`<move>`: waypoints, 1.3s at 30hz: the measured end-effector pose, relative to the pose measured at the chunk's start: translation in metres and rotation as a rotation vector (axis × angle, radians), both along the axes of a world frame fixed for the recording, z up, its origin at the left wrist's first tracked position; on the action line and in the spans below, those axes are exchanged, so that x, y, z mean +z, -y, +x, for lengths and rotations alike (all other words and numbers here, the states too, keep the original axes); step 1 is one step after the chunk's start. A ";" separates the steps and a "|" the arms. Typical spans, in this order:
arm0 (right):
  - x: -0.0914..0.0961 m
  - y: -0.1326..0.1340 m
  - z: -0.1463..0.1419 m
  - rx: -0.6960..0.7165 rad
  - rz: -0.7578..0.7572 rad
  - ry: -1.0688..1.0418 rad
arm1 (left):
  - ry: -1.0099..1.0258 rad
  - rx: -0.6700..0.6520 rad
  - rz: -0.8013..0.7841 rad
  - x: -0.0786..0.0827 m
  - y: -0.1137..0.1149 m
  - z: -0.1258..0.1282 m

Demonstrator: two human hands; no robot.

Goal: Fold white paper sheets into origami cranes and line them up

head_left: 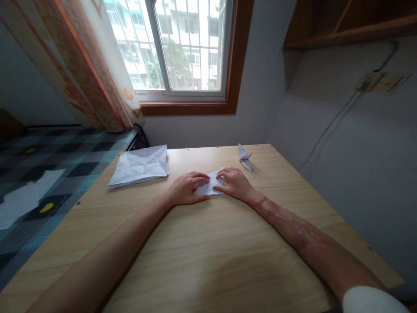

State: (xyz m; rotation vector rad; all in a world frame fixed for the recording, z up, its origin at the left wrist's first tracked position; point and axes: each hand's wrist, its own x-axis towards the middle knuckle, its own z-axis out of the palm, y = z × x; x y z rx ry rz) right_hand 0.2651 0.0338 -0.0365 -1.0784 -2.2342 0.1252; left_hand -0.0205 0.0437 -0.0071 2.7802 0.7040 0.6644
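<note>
A small folded piece of white paper lies flat on the wooden table. My left hand rests on its left side, fingers bent and pressing down on the paper. My right hand covers its right side, fingertips curled onto the paper's top edge. Both hands hold the paper against the table. Much of the sheet is hidden under my fingers.
A stack of creased white sheets lies at the table's far left. A finished folded paper figure stands at the far right edge. A bed with a checked cover sits to the left. A window and curtain are behind.
</note>
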 end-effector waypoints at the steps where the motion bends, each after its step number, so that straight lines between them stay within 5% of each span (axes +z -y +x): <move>1: 0.000 0.000 0.000 0.001 0.001 -0.001 | -0.003 -0.004 -0.010 0.000 0.002 -0.002; 10: 0.002 0.003 -0.002 0.022 -0.008 0.005 | 0.011 0.065 -0.069 -0.002 0.024 -0.013; 39: 0.016 0.030 -0.013 0.102 0.026 0.092 | 0.035 0.095 0.041 -0.003 0.028 -0.011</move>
